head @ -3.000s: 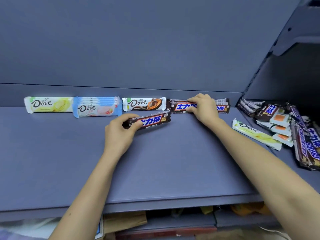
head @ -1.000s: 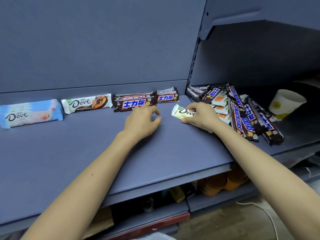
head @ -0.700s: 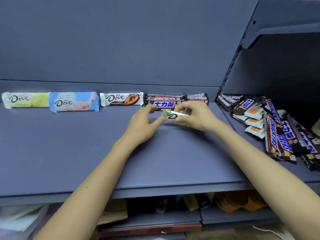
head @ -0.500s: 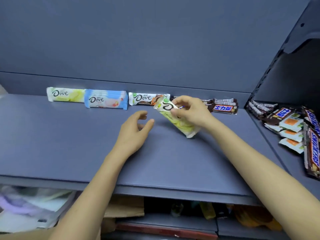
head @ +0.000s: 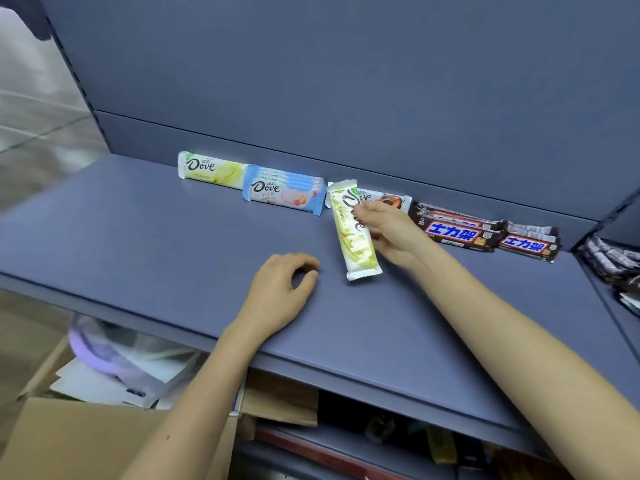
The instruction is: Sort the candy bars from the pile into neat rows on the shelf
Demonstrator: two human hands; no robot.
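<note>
My right hand (head: 389, 233) grips a yellow-white Dove bar (head: 353, 233) above the blue shelf (head: 138, 237), the bar held nearly end-on, its far end near the back row. My left hand (head: 280, 289) rests on the shelf, fingers loosely curled, holding nothing. Along the back wall lies a row: a yellow Dove bar (head: 211, 169), a stack of light-blue Dove bars (head: 284, 192), a brown-and-white Dove bar (head: 388, 199) partly hidden behind the held bar, then two stacks of dark Snickers bars (head: 457, 230) (head: 530, 242). The pile (head: 613, 261) shows at the right edge.
The shelf's front edge (head: 346, 372) runs diagonally below my arms. Underneath are cardboard boxes (head: 69, 441), papers and a purple bag. A lower shelf holds mixed items. The upright divider stands at the right beside the pile.
My right hand picked the yellow-white Dove bar from beside the pile and carried it left toward the row. My left hand drew back and settled on the shelf. The view swung left.
</note>
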